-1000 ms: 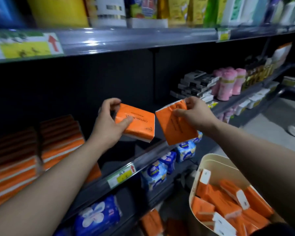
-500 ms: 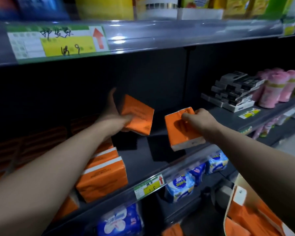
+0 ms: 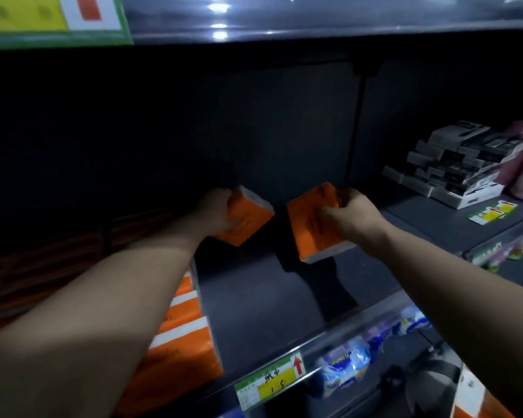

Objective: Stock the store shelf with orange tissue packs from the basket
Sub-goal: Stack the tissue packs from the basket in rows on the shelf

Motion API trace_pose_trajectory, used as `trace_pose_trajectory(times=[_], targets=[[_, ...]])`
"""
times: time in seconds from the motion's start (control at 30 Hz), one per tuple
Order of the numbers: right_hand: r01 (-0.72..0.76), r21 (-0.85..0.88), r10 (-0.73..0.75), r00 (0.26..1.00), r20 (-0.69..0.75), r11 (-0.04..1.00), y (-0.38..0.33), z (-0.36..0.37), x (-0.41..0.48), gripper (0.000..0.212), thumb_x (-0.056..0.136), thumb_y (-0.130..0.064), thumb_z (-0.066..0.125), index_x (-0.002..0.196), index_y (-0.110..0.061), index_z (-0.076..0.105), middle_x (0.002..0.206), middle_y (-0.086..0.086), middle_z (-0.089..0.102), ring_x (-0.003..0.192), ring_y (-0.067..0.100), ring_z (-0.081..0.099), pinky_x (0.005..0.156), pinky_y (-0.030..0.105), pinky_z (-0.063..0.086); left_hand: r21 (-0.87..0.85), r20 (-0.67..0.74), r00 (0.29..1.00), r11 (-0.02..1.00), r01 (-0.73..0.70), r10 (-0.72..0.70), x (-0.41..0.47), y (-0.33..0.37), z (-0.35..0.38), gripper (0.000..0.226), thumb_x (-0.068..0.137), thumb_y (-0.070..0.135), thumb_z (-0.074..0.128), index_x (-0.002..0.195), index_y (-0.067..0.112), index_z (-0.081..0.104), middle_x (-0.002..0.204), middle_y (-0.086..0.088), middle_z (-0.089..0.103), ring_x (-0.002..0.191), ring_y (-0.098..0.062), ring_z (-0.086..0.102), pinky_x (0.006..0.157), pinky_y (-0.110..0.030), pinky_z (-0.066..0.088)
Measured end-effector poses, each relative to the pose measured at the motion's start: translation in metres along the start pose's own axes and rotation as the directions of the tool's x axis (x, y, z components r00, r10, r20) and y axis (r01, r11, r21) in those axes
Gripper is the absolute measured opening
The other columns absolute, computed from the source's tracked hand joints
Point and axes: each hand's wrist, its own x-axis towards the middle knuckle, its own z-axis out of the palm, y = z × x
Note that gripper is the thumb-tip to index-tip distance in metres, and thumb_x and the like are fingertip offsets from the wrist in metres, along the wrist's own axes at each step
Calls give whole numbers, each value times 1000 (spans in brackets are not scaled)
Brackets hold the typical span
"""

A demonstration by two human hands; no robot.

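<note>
While reaching deep over shelf (image 3: 254, 297): left hand (image 3: 215, 211) grips orange tissue pack (image 3: 248, 218), right hand (image 3: 354, 217) grips second pack (image 3: 314, 224); both tilted, perhaps clear of shelf, light dim. Judged bound for bare gap beside stocked stack (image 3: 178, 333).

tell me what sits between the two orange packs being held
Nothing: the head view shows only bare dark shelf between the left pack and the right pack.

Head view, down into shelf (image 3: 254, 297)
</note>
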Motion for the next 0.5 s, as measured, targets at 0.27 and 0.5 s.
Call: trace_pose_trajectory(times=[0.27,0.5], targets=[[6,97,-9,1000,29,995,7,17,17,45,86,-26,64,126,-13,48,109,3,53,94,18,51,77,30,40,245,82,995,969,34,-56,10,-25,10,42,82,34,67,113,7,58,120,-17,50,110,-35,52,91,-31,39],[17,-6,-17,997,74,1000,7,26,28,22,79,-25,70,91,-12,58,83,4,55,79,19,53,62,27,39,128,-101,970,964,231,-219,26,-45,-10,41,85,25,66,116,-1,55,118,-19,58,110,-34,54,91,-36,42]])
